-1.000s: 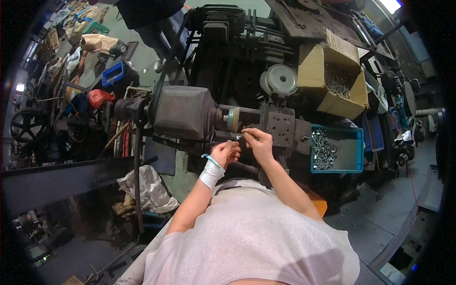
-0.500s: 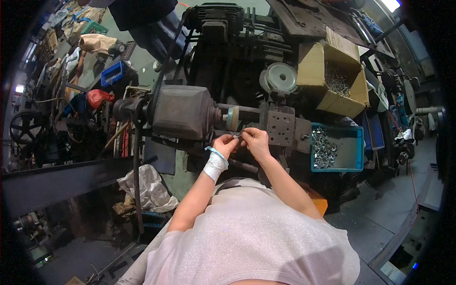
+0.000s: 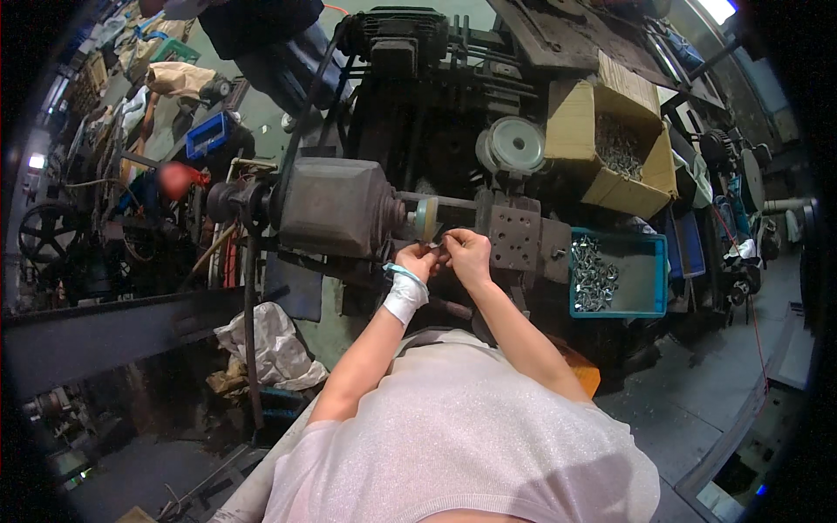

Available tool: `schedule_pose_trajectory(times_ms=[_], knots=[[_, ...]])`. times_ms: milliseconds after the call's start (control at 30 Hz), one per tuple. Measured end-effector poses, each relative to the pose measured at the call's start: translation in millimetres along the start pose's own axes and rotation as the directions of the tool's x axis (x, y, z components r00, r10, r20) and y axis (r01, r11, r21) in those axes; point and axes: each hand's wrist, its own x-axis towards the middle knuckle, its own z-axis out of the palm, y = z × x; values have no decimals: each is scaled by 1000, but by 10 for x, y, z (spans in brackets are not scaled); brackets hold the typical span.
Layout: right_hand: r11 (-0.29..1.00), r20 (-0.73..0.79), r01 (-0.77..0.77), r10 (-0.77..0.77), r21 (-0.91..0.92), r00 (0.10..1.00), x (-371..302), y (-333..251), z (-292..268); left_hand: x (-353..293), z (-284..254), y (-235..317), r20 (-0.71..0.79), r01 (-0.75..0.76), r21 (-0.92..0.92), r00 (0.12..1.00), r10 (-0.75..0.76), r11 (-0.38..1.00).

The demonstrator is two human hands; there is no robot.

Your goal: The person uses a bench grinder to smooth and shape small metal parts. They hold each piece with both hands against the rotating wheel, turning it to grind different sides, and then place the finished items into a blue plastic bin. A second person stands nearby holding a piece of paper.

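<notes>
Both hands meet just below a round wheel (image 3: 426, 218) with a pale, worn rim, mounted on the spindle of a dark machine headstock (image 3: 333, 207). My left hand (image 3: 418, 261), with a white wrap and a light blue band at its wrist, is closed with its fingertips pinched. My right hand (image 3: 467, 256) is closed as well, thumb and fingers pressed together against the left fingertips. Between them a small shiny metal piece (image 3: 437, 247) shows in part; its exact shape is hidden by the fingers. A drilled metal block (image 3: 515, 235) stands right beside the right hand.
A teal tray (image 3: 641, 311) holding several shiny metal parts lies to the right. Behind it, an open cardboard box (image 3: 632, 197) contains many small pieces. A round metal disc (image 3: 518, 144) sits behind the block. At the far left, another person's legs (image 3: 301, 70) are near the motor (image 3: 394, 48).
My left hand has shifted slightly right and up, closer to my right hand. The small metal piece stays between the fingertips below the wheel.
</notes>
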Motion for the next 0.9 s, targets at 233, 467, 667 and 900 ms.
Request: schedule_pose_trajectory(times_ms=[233, 467, 667, 900], knots=[[991, -3, 25, -26, -129, 1000, -289, -43, -78, -405, -94, -40, 101, 214, -66, 973, -207, 975], [990, 79, 84, -75, -113, 994, -173, -6, -59, -293, -182, 63, 78, 37, 14, 996, -38, 999], [986, 51, 49, -41, -160, 998, -118, -74, 2, -75, -195, -60, 112, 81, -48, 991, -75, 996], [950, 14, 136, -138, -280, 990, 59, 91, 30, 54, -155, -73, 124, 101, -113, 988, -87, 988]])
